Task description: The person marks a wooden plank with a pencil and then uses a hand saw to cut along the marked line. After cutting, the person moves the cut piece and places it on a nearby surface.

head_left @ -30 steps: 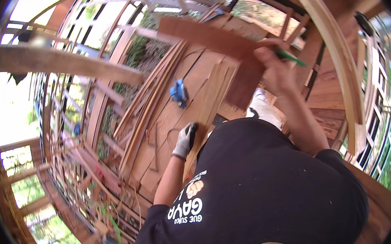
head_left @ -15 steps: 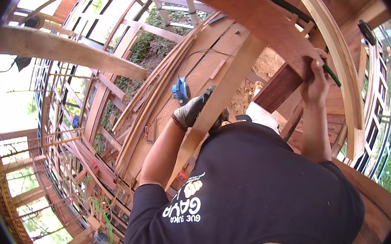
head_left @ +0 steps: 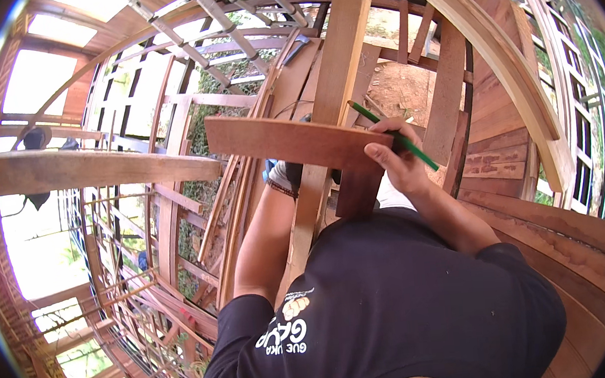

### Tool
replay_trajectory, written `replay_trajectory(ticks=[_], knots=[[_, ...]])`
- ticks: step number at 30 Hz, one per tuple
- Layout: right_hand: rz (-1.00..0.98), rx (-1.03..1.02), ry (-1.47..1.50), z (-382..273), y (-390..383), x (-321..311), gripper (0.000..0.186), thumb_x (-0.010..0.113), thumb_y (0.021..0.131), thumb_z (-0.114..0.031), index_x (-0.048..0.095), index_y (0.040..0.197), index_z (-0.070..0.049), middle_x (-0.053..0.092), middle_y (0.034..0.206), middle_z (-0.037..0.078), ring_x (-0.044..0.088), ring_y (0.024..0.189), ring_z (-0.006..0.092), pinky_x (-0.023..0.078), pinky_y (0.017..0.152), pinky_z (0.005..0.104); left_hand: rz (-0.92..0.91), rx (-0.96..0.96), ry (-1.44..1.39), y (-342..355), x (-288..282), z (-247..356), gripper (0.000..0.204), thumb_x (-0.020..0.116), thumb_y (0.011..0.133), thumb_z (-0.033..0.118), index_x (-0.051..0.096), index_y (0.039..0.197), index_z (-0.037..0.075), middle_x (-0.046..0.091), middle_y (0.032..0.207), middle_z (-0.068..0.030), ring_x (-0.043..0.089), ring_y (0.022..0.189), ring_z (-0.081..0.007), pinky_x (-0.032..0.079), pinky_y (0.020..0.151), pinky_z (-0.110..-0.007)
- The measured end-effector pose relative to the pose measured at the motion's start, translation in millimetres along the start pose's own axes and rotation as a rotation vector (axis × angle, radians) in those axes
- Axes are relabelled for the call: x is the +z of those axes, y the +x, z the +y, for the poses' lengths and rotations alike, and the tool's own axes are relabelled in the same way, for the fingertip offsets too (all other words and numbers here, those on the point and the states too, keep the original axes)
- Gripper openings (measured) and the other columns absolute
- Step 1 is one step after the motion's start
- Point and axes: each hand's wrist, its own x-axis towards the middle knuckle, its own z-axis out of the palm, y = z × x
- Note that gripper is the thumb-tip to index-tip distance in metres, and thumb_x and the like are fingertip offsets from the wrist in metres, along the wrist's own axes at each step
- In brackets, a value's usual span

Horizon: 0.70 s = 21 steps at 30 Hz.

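Observation:
My right hand [head_left: 394,163] is closed on a green pencil [head_left: 422,155] and a reddish wooden piece [head_left: 276,137] made of two flat boards at right angles, like a square. This piece lies across a long pale timber [head_left: 334,56] that runs away from my body. My gloved left hand [head_left: 285,174] is around that timber, largely hidden beneath the reddish board. A blue tool [head_left: 269,165] peeks out just left of the glove.
Long strips [head_left: 230,224] lie along the left of the plank platform [head_left: 292,74], with a grey-blue tool [head_left: 295,48] at its far end. A beam [head_left: 99,167] juts in from the left. A curved timber [head_left: 492,50] and plank surfaces [head_left: 493,151] are at right; scaffolding surrounds me.
My left hand has raised the pale timber from the platform, and its far end has swung upward in view. My right hand has moved the reddish piece down and left across the timber.

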Motion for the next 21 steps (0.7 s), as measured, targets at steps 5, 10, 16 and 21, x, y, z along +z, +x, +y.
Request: replay_trajectory(ticks=[5,10,16,21], knots=[[0.139,-0.012,-0.084,18,-14,4,0.031,0.073,0.088,-0.013,0.052,0.110,-0.004,0.055,0.093,0.001,0.052,0.083,0.0082,0.043,0.074,0.0233,0.128,0.169,-0.149,30,-2,-17,0.041,0.049,0.098,0.038,0.061,0.114,0.002,0.067,0.100,-0.0151,0.067,0.082,-0.0262,0.055,0.072,-0.040],[0.282,0.060,0.089,30,-22,14,0.030,0.069,0.091,-0.013,0.048,0.112,-0.005,0.047,0.101,0.001,0.043,0.092,0.0085,0.037,0.084,0.0231,0.183,0.194,-0.185,43,-4,-27,0.040,0.047,0.099,0.036,0.060,0.116,0.003,0.066,0.104,-0.0149,0.066,0.087,-0.0259,0.055,0.075,-0.039],[0.324,-0.037,-0.182,38,-16,6,0.034,0.071,0.090,-0.016,0.047,0.112,-0.004,0.049,0.098,0.003,0.047,0.088,0.0088,0.041,0.079,0.0244,0.240,0.171,-0.172,38,-7,-36,0.039,0.045,0.100,0.034,0.059,0.119,0.003,0.065,0.109,-0.0147,0.066,0.092,-0.0255,0.054,0.080,-0.039],[0.301,-0.044,-0.280,37,-8,4,0.034,0.071,0.089,-0.015,0.047,0.110,-0.003,0.052,0.094,0.003,0.049,0.084,0.0096,0.043,0.077,0.0255,0.281,0.178,-0.176,29,-14,-38,0.038,0.044,0.101,0.032,0.058,0.122,0.003,0.065,0.112,-0.0145,0.065,0.097,-0.0251,0.053,0.084,-0.038]])
